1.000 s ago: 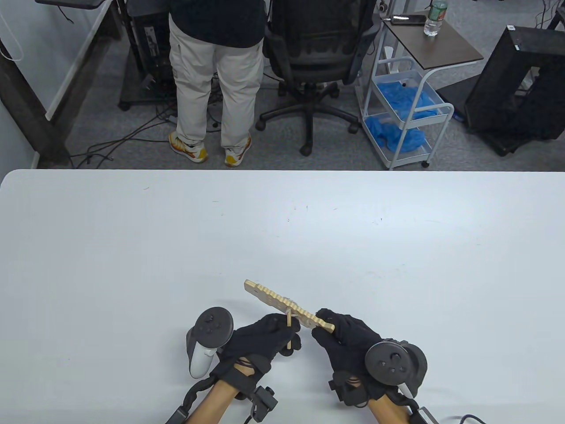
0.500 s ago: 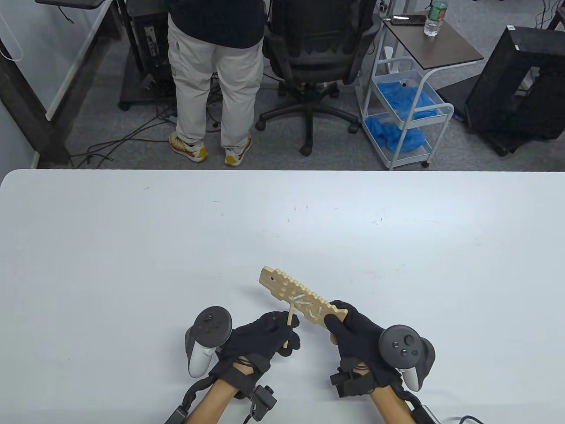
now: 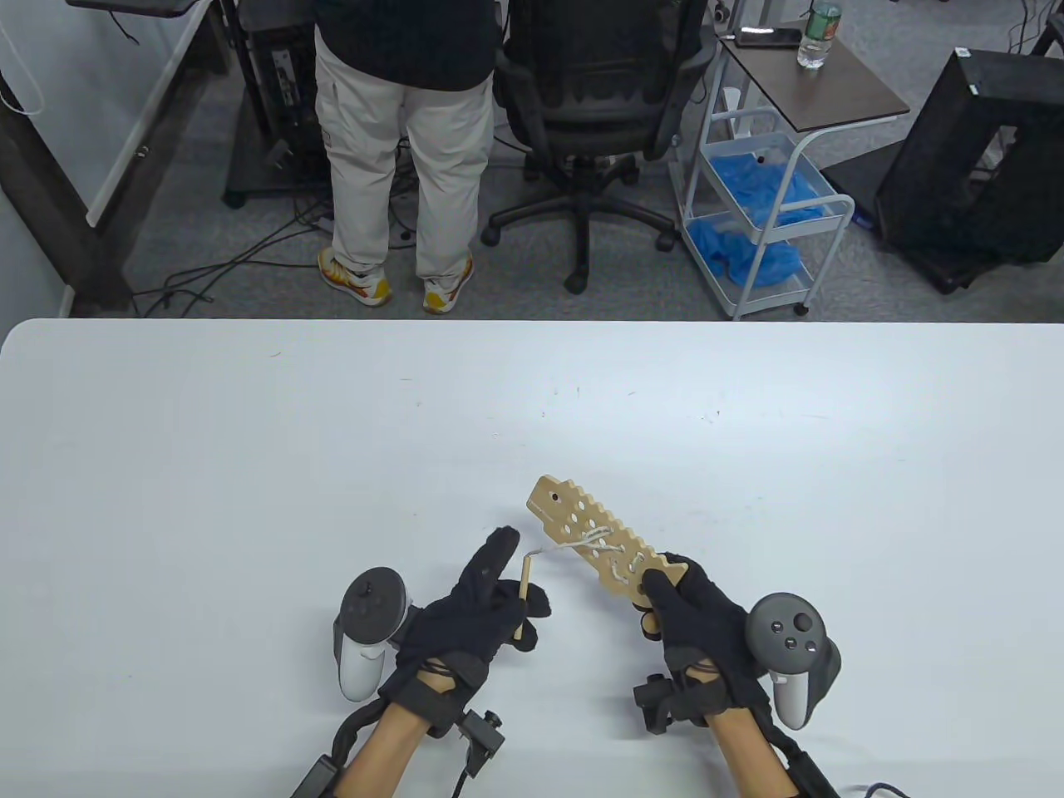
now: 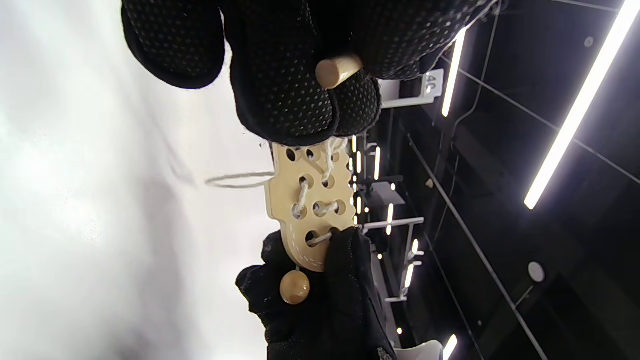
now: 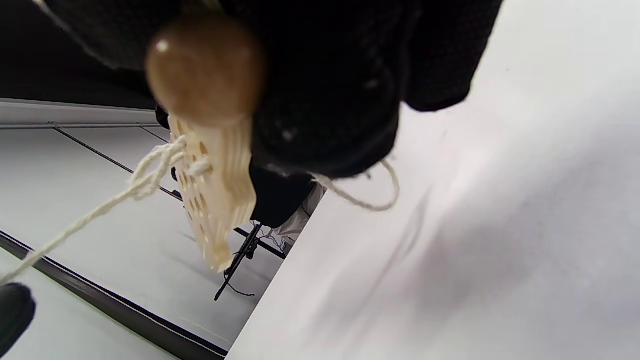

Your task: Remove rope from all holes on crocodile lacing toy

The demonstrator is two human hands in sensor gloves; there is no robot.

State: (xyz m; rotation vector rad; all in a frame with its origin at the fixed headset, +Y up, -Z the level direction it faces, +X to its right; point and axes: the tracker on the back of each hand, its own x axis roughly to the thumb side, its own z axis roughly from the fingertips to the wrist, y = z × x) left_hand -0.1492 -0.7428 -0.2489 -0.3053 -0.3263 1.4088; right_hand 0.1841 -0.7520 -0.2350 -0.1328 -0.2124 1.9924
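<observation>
Rope [image 3: 555,546] stretches from left hand [image 3: 474,619] to right-held crocodile [image 3: 592,544].

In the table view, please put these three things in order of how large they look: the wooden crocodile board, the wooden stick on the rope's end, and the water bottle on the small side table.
1. crocodile board, clearly the largest.
2. wooden stick, held by the left hand: shorter and far thinner.
3. water bottle: about as long as the stick but wider; it stands much farther away, so I cannot rank those two with confidence.

White table [image 3: 249,465], faint dark scuff marks [image 3: 544,413]
</observation>
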